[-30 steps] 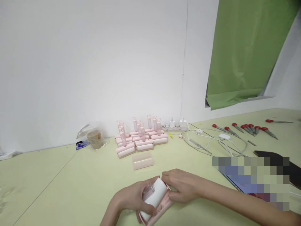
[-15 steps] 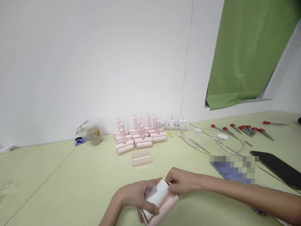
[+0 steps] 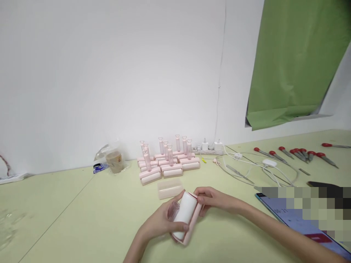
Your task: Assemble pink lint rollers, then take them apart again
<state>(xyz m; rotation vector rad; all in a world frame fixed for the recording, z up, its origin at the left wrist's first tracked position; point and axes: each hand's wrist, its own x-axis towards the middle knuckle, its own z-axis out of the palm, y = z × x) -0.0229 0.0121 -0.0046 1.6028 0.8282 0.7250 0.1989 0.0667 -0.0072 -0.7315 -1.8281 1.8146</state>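
A pink lint roller (image 3: pixel 185 208) with a white paper roll is tilted above the green table. My left hand (image 3: pixel 159 222) is wrapped round its lower left part, the thumb lying over the white roll. A short clear handle (image 3: pixel 173 210) pokes out between thumb and fingers. My right hand (image 3: pixel 212 199) grips the upper right end of the pink frame, thumb and fingers closed on its edge. Just behind the hands lies a translucent pink cover (image 3: pixel 170 189). Farther back, several pink lint rollers (image 3: pixel 172 170) stand grouped with their handles up.
By the wall sits a bagged brown cup (image 3: pixel 114 162). A power strip (image 3: pixel 211 152) with chargers and tangled white cables (image 3: pixel 270 172) lies at the back right, near several red-handled tools (image 3: pixel 298 152). A phone (image 3: pixel 290 213) rests beside my right forearm.
The lint roller has turned more upright, its far end still between my right fingers. My right hand has shifted round that end. The whole view has moved slightly.
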